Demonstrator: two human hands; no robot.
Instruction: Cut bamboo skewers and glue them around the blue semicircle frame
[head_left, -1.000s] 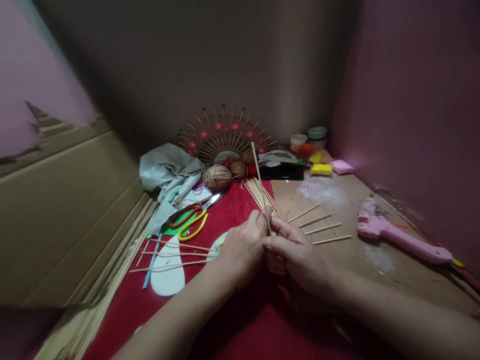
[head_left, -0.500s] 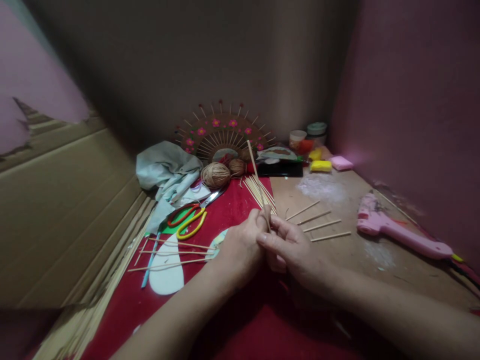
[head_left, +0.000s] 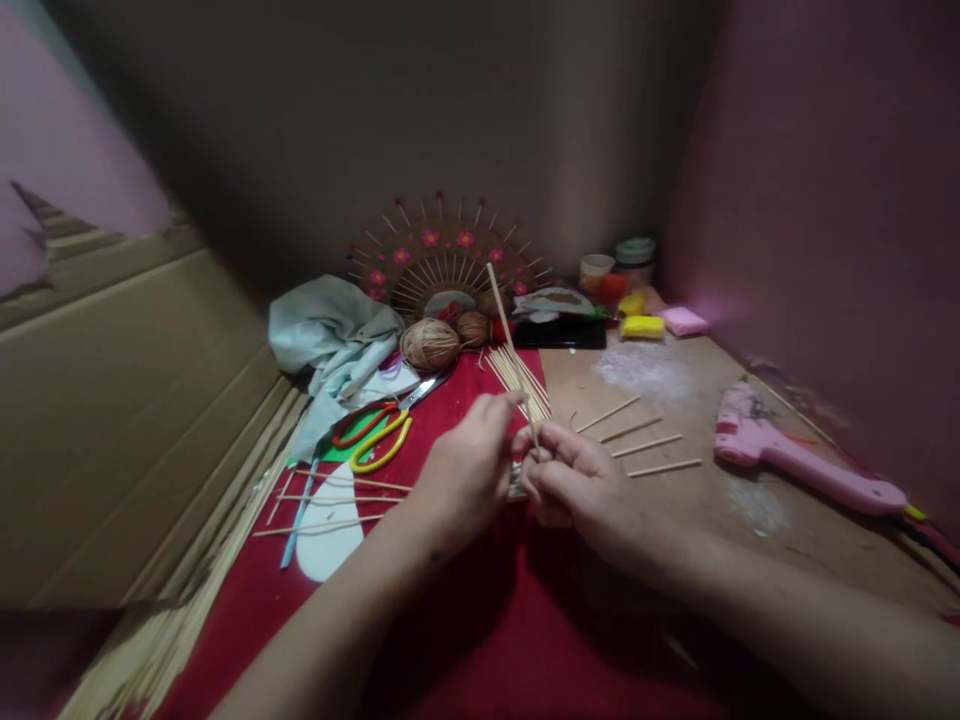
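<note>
A thin wooden stick (head_left: pixel 503 320) stands slanted upward between my two hands, its lower end among the fingers of my right hand (head_left: pixel 585 475), which is closed on it. My left hand (head_left: pixel 466 460) is closed beside the stick, thumb and fingertips at its left side; what they pinch is too small to make out. A small pale piece shows between the palms, mostly hidden. Just beyond the hands lies a bundle of sticks (head_left: pixel 538 388) on the red cloth (head_left: pixel 465 640). Several separate sticks (head_left: pixel 645 443) fan out past my right hand.
Scissors (head_left: pixel 381 442), a white teardrop shape (head_left: pixel 330 545) and thin sticks (head_left: pixel 319 498) lie left. Behind are a ball of twine (head_left: pixel 430 345), a crumpled cloth (head_left: pixel 330 325) and a flowered fan (head_left: pixel 442 245). A pink glue gun (head_left: pixel 795 460) lies right; cardboard (head_left: pixel 135 430) borders the left.
My left hand has shifted up and left along the stick, apart from the right fingers. The right hand keeps the stick, whose tip sits slightly higher and further left.
</note>
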